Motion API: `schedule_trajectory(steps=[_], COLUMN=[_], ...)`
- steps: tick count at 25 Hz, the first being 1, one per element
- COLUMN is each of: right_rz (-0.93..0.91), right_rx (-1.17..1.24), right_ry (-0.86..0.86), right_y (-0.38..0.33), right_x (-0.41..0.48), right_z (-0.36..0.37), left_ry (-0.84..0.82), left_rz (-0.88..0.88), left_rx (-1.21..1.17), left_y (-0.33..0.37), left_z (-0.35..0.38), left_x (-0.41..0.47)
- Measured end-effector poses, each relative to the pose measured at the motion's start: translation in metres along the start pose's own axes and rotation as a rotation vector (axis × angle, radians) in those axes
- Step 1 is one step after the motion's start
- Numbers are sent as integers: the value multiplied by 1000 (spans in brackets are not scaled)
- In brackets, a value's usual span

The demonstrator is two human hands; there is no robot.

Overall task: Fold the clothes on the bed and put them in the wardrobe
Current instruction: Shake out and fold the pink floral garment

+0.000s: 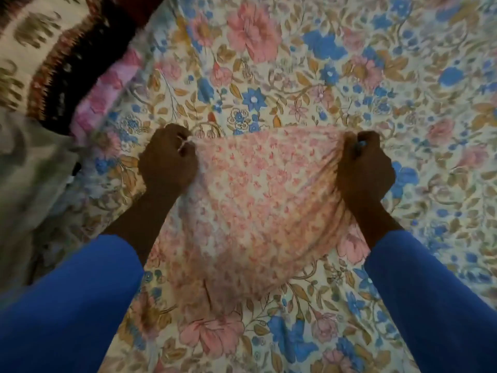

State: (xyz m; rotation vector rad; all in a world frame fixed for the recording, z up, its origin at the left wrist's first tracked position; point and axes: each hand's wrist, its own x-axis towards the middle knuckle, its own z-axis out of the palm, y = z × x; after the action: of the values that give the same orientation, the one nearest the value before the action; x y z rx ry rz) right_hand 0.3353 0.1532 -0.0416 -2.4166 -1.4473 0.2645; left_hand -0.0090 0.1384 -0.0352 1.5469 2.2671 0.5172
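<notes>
A thin pink floral garment (pixel 255 205) hangs stretched between my two hands above the bed. My left hand (pixel 166 162) grips its bunched left edge in a fist. My right hand (pixel 364 168) grips the gathered right edge the same way. The cloth sags in a curve toward me, and its lower part is blurred. Under it lies the bed's floral sheet (pixel 336 76) with pink and blue flowers. Both my forearms wear blue sleeves.
At the upper left lies a cream, black and brown patterned cloth (pixel 53 49), with a pink printed cloth (pixel 107 90) beside it. A grey-green garment (pixel 29 179) lies at the left edge. No wardrobe is in view.
</notes>
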Motion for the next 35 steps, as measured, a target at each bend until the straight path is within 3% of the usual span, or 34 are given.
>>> schedule_trajectory(steps=[3,6,8,12,16,19,21,23,25,28,32,35], right_rz=[-272,-337,-396,-542,-625,-723,-726,-755,-876,-1031,-982,-832], right_rx=[-141,-331,-280,-53,-180,-325,-351,-207,-10,-9,-155,145], right_ry=[-43,7,71,-22,-153,-233,-195,-107,-264,-656,-619,-693], right_y=[13,8,-11,-34,-42,-44,-49,-58,-71,-79,-80,-80], right_x=[6,9,-21,-91,-32,-7,-19,-60,-136,-258,-300,-277], right_z=[-3,-16,-18,-3,8,12,5,-9,-20,-14,3,-12], left_ry=[4,-42,-88,-317,-343,-450,-468,-465,-431,-385,-344,-255], left_rz=[189,231,151,-25,-96,-136,-188,-282,-343,-412,-427,-468], left_rx=[123,163,83,-102,-267,-118,-113,-282,-368,-399,-343,-360], left_y=[-17,-20,-14,-14,-17,-23,-33,-38,-34,-28,-20,-3], left_z=[-1,-6,-14,-28,-42,-52,-59,-66,-68,-67,-65,-73], left_x=[-3,-2,-1,4,11,0,-11,-23,-27,-33,-43,-44])
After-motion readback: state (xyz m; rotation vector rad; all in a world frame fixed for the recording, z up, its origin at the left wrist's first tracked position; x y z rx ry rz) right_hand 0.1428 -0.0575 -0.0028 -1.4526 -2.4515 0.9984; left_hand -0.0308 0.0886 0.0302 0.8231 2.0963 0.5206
